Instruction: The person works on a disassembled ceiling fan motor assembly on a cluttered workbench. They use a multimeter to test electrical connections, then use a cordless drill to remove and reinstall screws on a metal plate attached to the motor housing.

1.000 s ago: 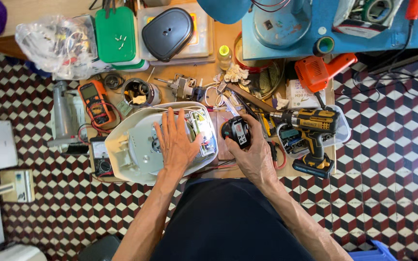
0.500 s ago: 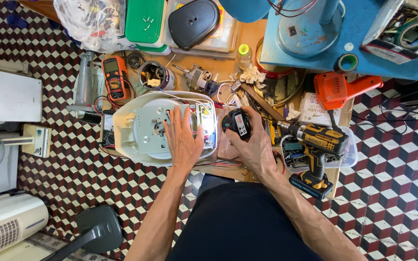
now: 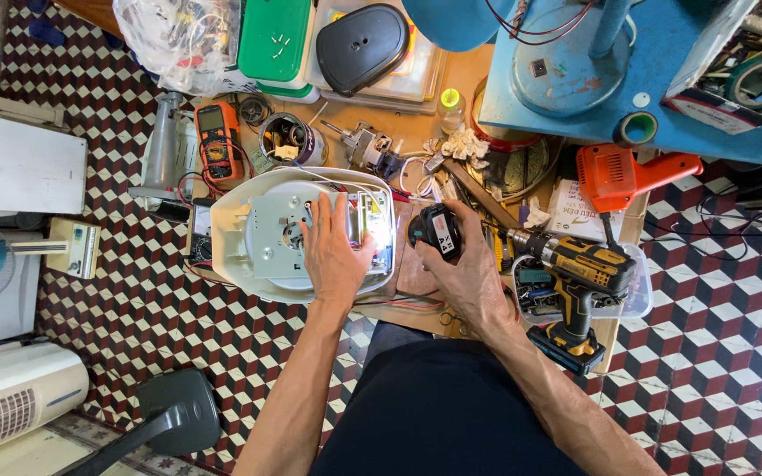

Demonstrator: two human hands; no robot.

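At the centre of the frame the left hand (image 3: pixel 332 256) still lies flat, fingers spread, on the white base (image 3: pixel 249 264), while the right hand (image 3: pixel 460 264) keeps its fingers curled around the black part (image 3: pixel 436 231) just right of it, nothing having shifted but the view.

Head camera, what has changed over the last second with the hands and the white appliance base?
Mostly the view shifted: the whole bench sits lower and further right in the picture now. The left hand stays flat on the white appliance base, and the right hand keeps its grip on the small black part. The yellow cordless drill lies where it was. Nothing was picked up or let go.
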